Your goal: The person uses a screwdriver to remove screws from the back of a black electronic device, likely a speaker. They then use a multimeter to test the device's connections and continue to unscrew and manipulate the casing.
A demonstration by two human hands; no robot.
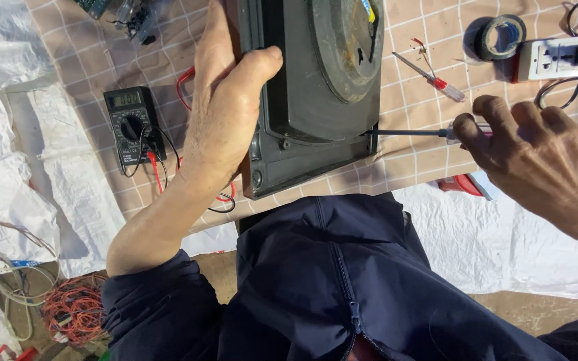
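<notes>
- Left hand (225, 113) is clamped over the left edge of the dark grey flat metal appliance (309, 93), thumb hooked onto its top face, fingers wrapped round the side.
- That appliance lies on the beige checked cloth (423, 160), its near edge just above the person's navy zipped jacket (329, 281); a round grey disc (346, 43) sits on its upper part.
- Right hand (536, 157) is closed round the handle of a long screwdriver with a dark shaft (409, 133); the tip touches the appliance's right edge near the lower corner.
- A second, smaller red-handled screwdriver (429, 77) lies loose on the cloth, just beyond the shaft.
- Further right: a roll of black tape (501, 37) beside a white socket strip (555, 58) with a black plug in it.
- Left of the appliance, a black multimeter (132, 124) with red and black leads rests on the cloth.
- Bottom left, a tangle of orange wire (75, 309) on the floor.
</notes>
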